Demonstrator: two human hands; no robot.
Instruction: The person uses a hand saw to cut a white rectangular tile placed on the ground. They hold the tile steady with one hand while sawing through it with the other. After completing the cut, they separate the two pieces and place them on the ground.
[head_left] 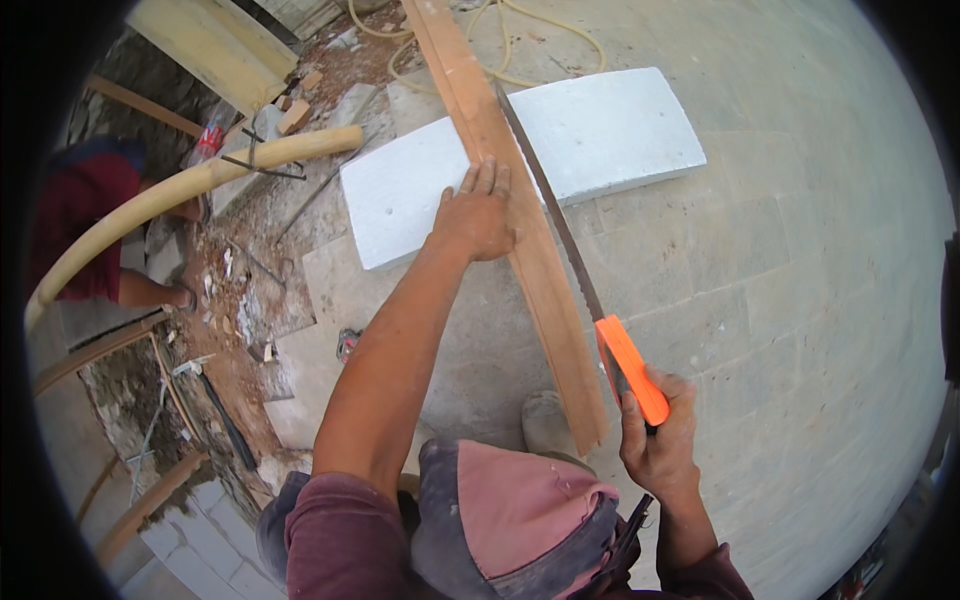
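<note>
A long wooden board [540,310] lies across a white foam slab [610,130]. My left hand [475,210] presses on the board from above, its fingers lying flat near the slab's near edge. My right hand [660,430] is wrapped round the orange handle of a hand saw [630,360], low at the right. The saw's long dark blade runs along the board's right edge and over the slab; whether it has cut into the foam I cannot tell.
At the left, a person in maroon [85,220] stands behind a curved pale pole [170,205]. Rubble [240,280], a black-handled tool [225,420] and timber [140,510] lie there. A cream hose [590,45] loops behind the slab on the paved floor [790,320].
</note>
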